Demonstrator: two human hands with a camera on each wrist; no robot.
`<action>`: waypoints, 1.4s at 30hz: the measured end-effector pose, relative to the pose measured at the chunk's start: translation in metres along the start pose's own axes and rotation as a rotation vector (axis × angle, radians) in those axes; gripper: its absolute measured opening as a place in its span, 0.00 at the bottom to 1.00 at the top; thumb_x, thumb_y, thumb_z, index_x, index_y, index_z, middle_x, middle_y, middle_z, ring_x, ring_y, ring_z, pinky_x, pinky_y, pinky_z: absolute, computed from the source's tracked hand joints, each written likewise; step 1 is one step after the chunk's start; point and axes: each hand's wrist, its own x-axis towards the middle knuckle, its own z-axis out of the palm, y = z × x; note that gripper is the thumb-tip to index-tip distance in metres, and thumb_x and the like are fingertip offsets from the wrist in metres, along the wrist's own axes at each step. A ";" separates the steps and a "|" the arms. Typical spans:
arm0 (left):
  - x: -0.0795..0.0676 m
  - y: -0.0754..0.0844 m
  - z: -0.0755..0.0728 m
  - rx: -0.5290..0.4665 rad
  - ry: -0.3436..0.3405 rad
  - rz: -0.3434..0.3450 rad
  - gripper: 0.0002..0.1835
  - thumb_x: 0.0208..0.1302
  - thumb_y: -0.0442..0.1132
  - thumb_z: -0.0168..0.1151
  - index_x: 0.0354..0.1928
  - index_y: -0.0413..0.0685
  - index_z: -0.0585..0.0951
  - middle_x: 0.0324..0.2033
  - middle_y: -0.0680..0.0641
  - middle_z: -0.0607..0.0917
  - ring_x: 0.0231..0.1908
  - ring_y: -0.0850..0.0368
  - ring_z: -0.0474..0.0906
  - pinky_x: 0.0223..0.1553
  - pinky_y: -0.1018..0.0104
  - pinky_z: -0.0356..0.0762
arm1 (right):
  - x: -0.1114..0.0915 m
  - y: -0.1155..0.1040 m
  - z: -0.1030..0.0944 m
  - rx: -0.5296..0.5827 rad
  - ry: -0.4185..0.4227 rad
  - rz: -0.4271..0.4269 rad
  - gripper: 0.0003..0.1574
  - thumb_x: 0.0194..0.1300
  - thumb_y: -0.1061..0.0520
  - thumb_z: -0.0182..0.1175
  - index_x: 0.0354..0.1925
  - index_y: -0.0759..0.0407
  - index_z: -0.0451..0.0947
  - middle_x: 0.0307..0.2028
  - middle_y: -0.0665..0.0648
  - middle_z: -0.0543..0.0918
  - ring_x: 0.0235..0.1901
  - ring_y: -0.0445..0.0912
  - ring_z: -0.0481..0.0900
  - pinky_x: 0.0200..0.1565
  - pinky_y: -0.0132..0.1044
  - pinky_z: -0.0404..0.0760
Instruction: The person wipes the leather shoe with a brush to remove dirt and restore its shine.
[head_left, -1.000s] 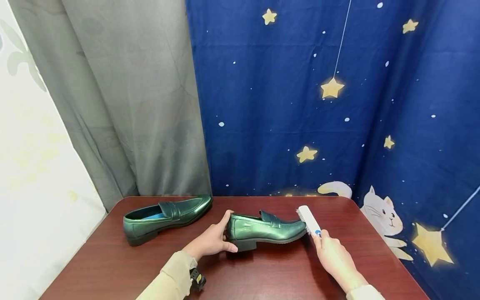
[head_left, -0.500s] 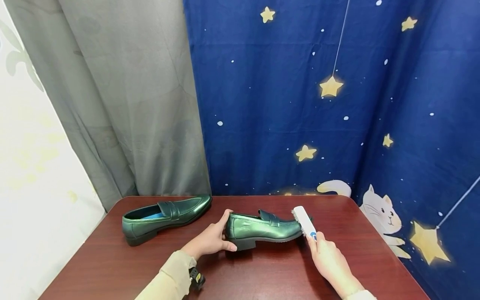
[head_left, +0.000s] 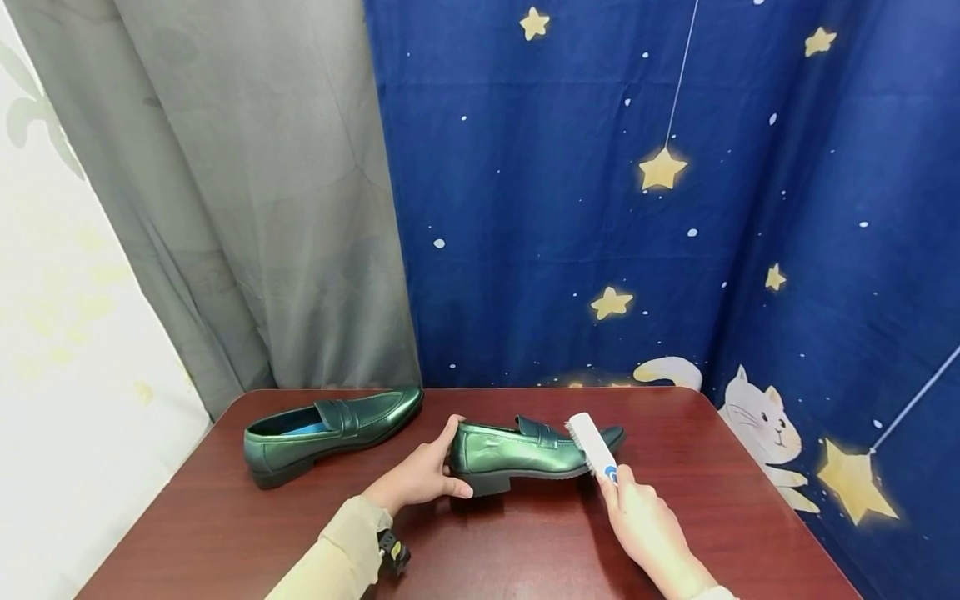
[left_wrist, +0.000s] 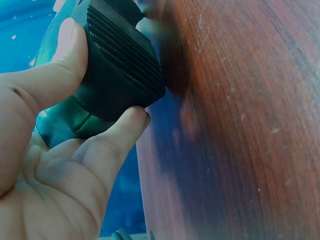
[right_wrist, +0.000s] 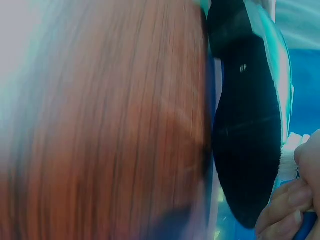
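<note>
A shiny green loafer is gripped at its heel by my left hand, thumb near the black heel block and fingers around the back. The left wrist view shows that heel tilted off the table. In the right wrist view the loafer's black sole faces the camera. My right hand holds a white brush by its handle. White bristles touch the side of the loafer's front part, behind the toe. The second green loafer rests at the back left of the table, toe pointing right.
The reddish-brown wooden table has rounded far corners. Behind it hang a grey curtain and a blue curtain printed with stars and a cat. A small black device is strapped to the left wrist.
My right hand has moved the brush leftward along the loafer, from the toe tip toward the strap. The left hand and the held loafer stay nearly in place.
</note>
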 end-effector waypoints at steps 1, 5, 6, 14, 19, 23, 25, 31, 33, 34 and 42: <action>0.000 0.000 0.000 0.002 0.000 0.000 0.60 0.52 0.45 0.80 0.78 0.53 0.48 0.47 0.44 0.84 0.32 0.57 0.80 0.42 0.65 0.75 | -0.001 -0.003 0.001 -0.001 -0.001 -0.003 0.20 0.77 0.45 0.53 0.44 0.61 0.70 0.26 0.63 0.82 0.23 0.54 0.80 0.24 0.52 0.74; 0.000 0.000 0.000 0.022 0.005 0.007 0.60 0.51 0.46 0.80 0.78 0.52 0.48 0.41 0.47 0.84 0.29 0.59 0.77 0.39 0.67 0.73 | -0.004 -0.014 0.005 -0.005 0.002 -0.029 0.20 0.77 0.43 0.52 0.44 0.60 0.71 0.25 0.62 0.82 0.23 0.55 0.81 0.23 0.52 0.73; 0.000 0.000 0.000 0.027 0.007 0.011 0.60 0.51 0.46 0.80 0.78 0.52 0.48 0.40 0.48 0.84 0.28 0.59 0.77 0.38 0.67 0.73 | -0.005 -0.017 0.006 -0.003 0.004 -0.033 0.19 0.77 0.44 0.53 0.44 0.60 0.71 0.25 0.62 0.82 0.23 0.55 0.81 0.23 0.52 0.73; 0.001 -0.002 0.002 0.042 0.018 0.023 0.58 0.50 0.46 0.81 0.76 0.55 0.51 0.39 0.48 0.83 0.26 0.60 0.75 0.35 0.67 0.72 | -0.007 -0.025 0.011 -0.011 0.019 -0.055 0.20 0.77 0.43 0.52 0.42 0.58 0.71 0.24 0.60 0.81 0.22 0.54 0.80 0.23 0.51 0.72; 0.001 -0.002 0.002 0.038 0.017 0.025 0.57 0.50 0.45 0.81 0.75 0.55 0.51 0.39 0.47 0.84 0.26 0.59 0.76 0.35 0.67 0.72 | -0.008 -0.031 0.015 -0.003 0.010 -0.063 0.20 0.78 0.41 0.51 0.42 0.57 0.70 0.23 0.58 0.80 0.21 0.52 0.79 0.22 0.49 0.70; 0.001 -0.002 0.002 0.029 0.018 0.029 0.57 0.50 0.45 0.81 0.76 0.54 0.51 0.41 0.47 0.85 0.28 0.59 0.78 0.37 0.67 0.73 | -0.008 -0.037 0.019 0.006 0.027 -0.082 0.21 0.78 0.40 0.50 0.41 0.56 0.69 0.22 0.57 0.79 0.21 0.53 0.79 0.21 0.50 0.70; 0.001 -0.002 0.002 0.029 0.018 0.027 0.58 0.51 0.45 0.81 0.76 0.53 0.50 0.42 0.46 0.85 0.29 0.59 0.79 0.38 0.68 0.74 | -0.009 -0.040 0.021 0.004 0.034 -0.091 0.20 0.78 0.41 0.51 0.41 0.56 0.69 0.22 0.57 0.79 0.20 0.53 0.79 0.21 0.49 0.70; 0.000 -0.002 0.001 0.025 0.022 0.022 0.59 0.51 0.46 0.80 0.77 0.52 0.49 0.44 0.45 0.85 0.30 0.58 0.79 0.39 0.67 0.74 | -0.009 -0.052 0.027 -0.012 0.046 -0.127 0.16 0.76 0.45 0.55 0.39 0.55 0.69 0.20 0.56 0.78 0.19 0.53 0.79 0.20 0.48 0.70; 0.001 -0.003 0.001 0.025 0.024 0.023 0.59 0.51 0.46 0.81 0.77 0.52 0.50 0.45 0.44 0.85 0.31 0.58 0.79 0.39 0.67 0.74 | -0.009 -0.055 0.029 -0.018 0.054 -0.139 0.15 0.76 0.45 0.55 0.39 0.55 0.69 0.20 0.56 0.78 0.19 0.54 0.79 0.20 0.49 0.71; 0.001 -0.003 0.002 0.024 0.024 0.023 0.59 0.51 0.46 0.81 0.77 0.52 0.50 0.46 0.44 0.85 0.31 0.58 0.79 0.40 0.67 0.74 | -0.008 -0.057 0.030 -0.019 0.058 -0.144 0.15 0.75 0.45 0.55 0.39 0.55 0.69 0.20 0.56 0.78 0.19 0.54 0.79 0.20 0.49 0.71; -0.001 -0.002 0.003 0.010 0.026 0.029 0.58 0.50 0.45 0.81 0.76 0.54 0.50 0.48 0.44 0.85 0.31 0.59 0.79 0.40 0.67 0.74 | -0.009 -0.071 0.038 -0.027 0.061 -0.174 0.17 0.75 0.43 0.55 0.39 0.55 0.69 0.19 0.56 0.78 0.19 0.55 0.80 0.19 0.49 0.71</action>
